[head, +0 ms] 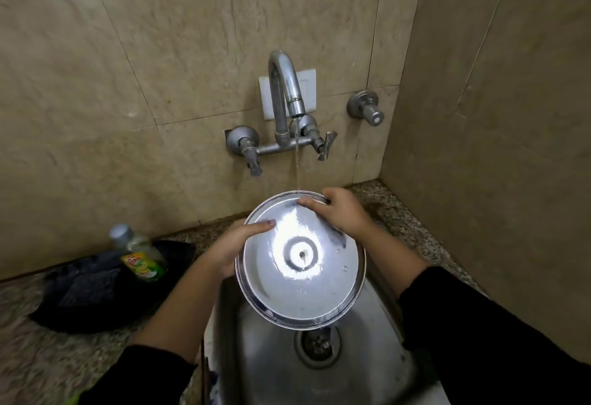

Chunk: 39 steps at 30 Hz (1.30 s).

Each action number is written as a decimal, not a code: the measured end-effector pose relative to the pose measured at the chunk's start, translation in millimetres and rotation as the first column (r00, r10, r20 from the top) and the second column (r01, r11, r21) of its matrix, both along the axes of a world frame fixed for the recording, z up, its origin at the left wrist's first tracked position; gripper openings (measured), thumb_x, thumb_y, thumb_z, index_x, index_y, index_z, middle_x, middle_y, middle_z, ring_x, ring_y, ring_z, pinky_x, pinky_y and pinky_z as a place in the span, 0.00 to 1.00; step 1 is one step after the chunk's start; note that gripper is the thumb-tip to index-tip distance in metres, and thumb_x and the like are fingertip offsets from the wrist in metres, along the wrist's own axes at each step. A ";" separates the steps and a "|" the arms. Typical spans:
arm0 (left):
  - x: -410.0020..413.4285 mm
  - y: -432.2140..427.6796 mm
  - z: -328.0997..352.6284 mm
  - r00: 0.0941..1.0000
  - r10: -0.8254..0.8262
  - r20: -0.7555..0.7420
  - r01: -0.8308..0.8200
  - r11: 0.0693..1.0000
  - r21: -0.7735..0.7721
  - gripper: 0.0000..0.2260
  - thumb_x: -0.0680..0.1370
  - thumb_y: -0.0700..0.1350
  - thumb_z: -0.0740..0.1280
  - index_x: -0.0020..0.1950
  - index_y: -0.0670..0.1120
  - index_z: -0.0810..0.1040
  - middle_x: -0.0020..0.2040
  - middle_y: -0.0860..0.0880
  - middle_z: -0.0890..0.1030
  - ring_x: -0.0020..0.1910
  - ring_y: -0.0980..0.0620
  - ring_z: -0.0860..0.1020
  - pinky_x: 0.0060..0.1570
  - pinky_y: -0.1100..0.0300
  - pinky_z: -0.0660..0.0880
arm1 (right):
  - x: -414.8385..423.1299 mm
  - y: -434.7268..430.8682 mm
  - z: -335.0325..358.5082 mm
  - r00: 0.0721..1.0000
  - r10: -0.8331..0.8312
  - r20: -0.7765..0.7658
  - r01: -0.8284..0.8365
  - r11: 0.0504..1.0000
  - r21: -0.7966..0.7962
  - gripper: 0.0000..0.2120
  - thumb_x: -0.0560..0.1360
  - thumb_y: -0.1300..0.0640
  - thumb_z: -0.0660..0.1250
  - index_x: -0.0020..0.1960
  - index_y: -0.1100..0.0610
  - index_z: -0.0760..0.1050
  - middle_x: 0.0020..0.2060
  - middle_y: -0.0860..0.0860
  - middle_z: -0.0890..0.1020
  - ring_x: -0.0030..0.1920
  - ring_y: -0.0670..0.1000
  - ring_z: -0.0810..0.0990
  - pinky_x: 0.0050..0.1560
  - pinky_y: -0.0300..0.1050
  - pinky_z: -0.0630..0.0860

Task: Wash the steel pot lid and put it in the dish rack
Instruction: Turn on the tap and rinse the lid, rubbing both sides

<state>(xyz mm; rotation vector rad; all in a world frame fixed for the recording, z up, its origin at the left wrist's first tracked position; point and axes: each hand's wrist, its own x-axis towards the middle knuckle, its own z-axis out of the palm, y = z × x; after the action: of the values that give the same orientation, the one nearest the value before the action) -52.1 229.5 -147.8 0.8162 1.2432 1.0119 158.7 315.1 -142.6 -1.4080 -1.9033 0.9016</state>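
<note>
Beige stone tiles line the corner behind, and a speckled granite bench [38,356] runs across the lower left of the frame. On it sits a shallow black plastic tray [80,318] with a green-labelled dish soap bottle [144,264] lying in it. I can't tell whether that tray serves as the dish rack, and no other rack shows.

Moving right, the person's left hand [230,244] grips the left rim of the round steel pot lid [297,280], thumb laid over the shiny inner face and fingers hidden behind. The lid hangs over the steel sink [367,356], tilted with its hollow side up toward the camera. Its far edge sits under the thin stream from the chrome wall tap [284,84], and its near edge is above the drain [318,345].

The right hand [342,212] holds the upper right rim, thumb on the wet face and fingers curled over the edge.

Both hands are closed on the lid, on opposite sides of it. If the rack lies to the left, I'd judge the left hand better placed to carry the lid there.
</note>
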 end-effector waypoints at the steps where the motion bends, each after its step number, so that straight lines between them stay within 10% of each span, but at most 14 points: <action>1: 2.0 4.1 2.8 0.999 0.020 -0.029 -0.020 1.000 0.008 0.17 0.73 0.42 0.72 0.60 0.38 0.79 0.53 0.37 0.83 0.50 0.38 0.82 0.54 0.46 0.78 | -2.1 4.0 4.2 1.000 0.026 0.010 -0.026 1.000 -0.018 0.24 0.69 0.35 0.69 0.30 0.54 0.70 0.26 0.49 0.74 0.30 0.48 0.73 0.34 0.45 0.68; 10: -11.8 -20.0 -25.9 0.951 0.280 0.136 -0.292 0.953 0.079 0.12 0.76 0.39 0.66 0.59 0.38 0.79 0.53 0.38 0.83 0.48 0.40 0.83 0.43 0.52 0.80 | 21.0 -16.1 -31.1 0.931 -0.065 -0.360 0.008 0.987 -0.158 0.13 0.81 0.52 0.60 0.51 0.60 0.78 0.46 0.56 0.83 0.47 0.51 0.80 0.51 0.49 0.75; 12: -18.4 -23.1 -29.8 0.938 0.315 0.141 -0.326 0.943 0.061 0.13 0.77 0.40 0.66 0.60 0.39 0.79 0.53 0.38 0.83 0.47 0.40 0.83 0.42 0.52 0.80 | 31.6 -21.7 -44.3 0.969 0.038 -0.244 -0.042 0.999 -0.010 0.11 0.80 0.61 0.59 0.60 0.52 0.75 0.55 0.51 0.81 0.54 0.49 0.79 0.57 0.49 0.75; 15: -25.0 -23.3 -38.9 0.919 0.353 0.173 -0.361 0.933 0.012 0.15 0.77 0.42 0.66 0.62 0.39 0.77 0.56 0.36 0.81 0.49 0.38 0.82 0.45 0.49 0.80 | 40.3 -26.4 -52.4 0.981 0.154 0.120 -0.181 0.948 0.263 0.34 0.71 0.71 0.62 0.73 0.51 0.63 0.70 0.54 0.70 0.69 0.53 0.70 0.68 0.50 0.69; 18: -21.9 -21.9 -44.2 0.898 0.376 0.229 -0.373 0.926 -0.059 0.17 0.76 0.44 0.66 0.64 0.40 0.76 0.59 0.36 0.80 0.55 0.36 0.80 0.50 0.45 0.78 | 38.6 -32.9 -54.8 0.854 0.173 0.491 -0.420 0.788 0.451 0.43 0.68 0.57 0.73 0.76 0.46 0.54 0.75 0.54 0.63 0.74 0.57 0.61 0.72 0.57 0.59; 21: -13.6 -17.4 -45.0 0.900 0.367 0.235 -0.337 0.928 -0.159 0.16 0.77 0.46 0.66 0.61 0.40 0.78 0.54 0.38 0.83 0.52 0.37 0.81 0.47 0.46 0.79 | 33.1 -39.2 -53.6 0.776 0.215 0.593 -0.554 0.681 0.478 0.29 0.74 0.51 0.70 0.72 0.42 0.63 0.75 0.49 0.63 0.75 0.54 0.59 0.73 0.54 0.52; 26: -5.3 -14.8 -45.8 0.918 0.348 0.191 -0.271 0.901 -0.340 0.12 0.79 0.46 0.63 0.56 0.39 0.77 0.41 0.39 0.84 0.41 0.43 0.83 0.34 0.52 0.80 | 41.0 -40.4 -23.5 0.770 0.428 0.473 -0.615 0.697 0.369 0.10 0.75 0.54 0.68 0.56 0.48 0.81 0.53 0.47 0.85 0.55 0.48 0.81 0.57 0.48 0.75; 29: -3.7 -16.4 -55.2 0.927 0.318 0.202 -0.236 0.908 -0.346 0.22 0.78 0.58 0.61 0.59 0.41 0.78 0.48 0.40 0.83 0.49 0.42 0.80 0.55 0.45 0.76 | 41.9 -47.0 1.8 0.876 0.478 0.065 -0.478 0.878 -0.010 0.03 0.74 0.57 0.70 0.47 0.52 0.81 0.40 0.47 0.84 0.40 0.41 0.81 0.42 0.41 0.76; 34: 13.4 -14.6 -59.5 0.873 0.230 0.431 -0.145 0.964 -0.221 0.29 0.77 0.65 0.52 0.48 0.46 0.85 0.46 0.45 0.86 0.45 0.47 0.85 0.40 0.51 0.82 | 36.0 -25.3 -5.2 0.916 0.148 -0.372 -0.270 0.914 -0.301 0.07 0.73 0.58 0.72 0.49 0.60 0.81 0.38 0.55 0.84 0.37 0.50 0.83 0.39 0.45 0.79; 39: 14.2 -7.4 -45.6 0.890 0.228 0.396 -0.201 0.974 -0.110 0.22 0.79 0.60 0.55 0.63 0.49 0.77 0.56 0.43 0.83 0.54 0.43 0.81 0.41 0.45 0.80 | 18.4 -9.0 -27.8 0.906 -0.166 -0.390 0.033 0.944 -0.327 0.23 0.73 0.42 0.69 0.43 0.65 0.79 0.36 0.57 0.81 0.38 0.55 0.78 0.42 0.49 0.74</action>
<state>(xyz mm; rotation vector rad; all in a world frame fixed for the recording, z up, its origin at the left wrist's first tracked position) -37.9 222.0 -193.4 0.3897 1.0110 1.2403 177.1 306.2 -170.4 -1.3415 -1.3987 1.3760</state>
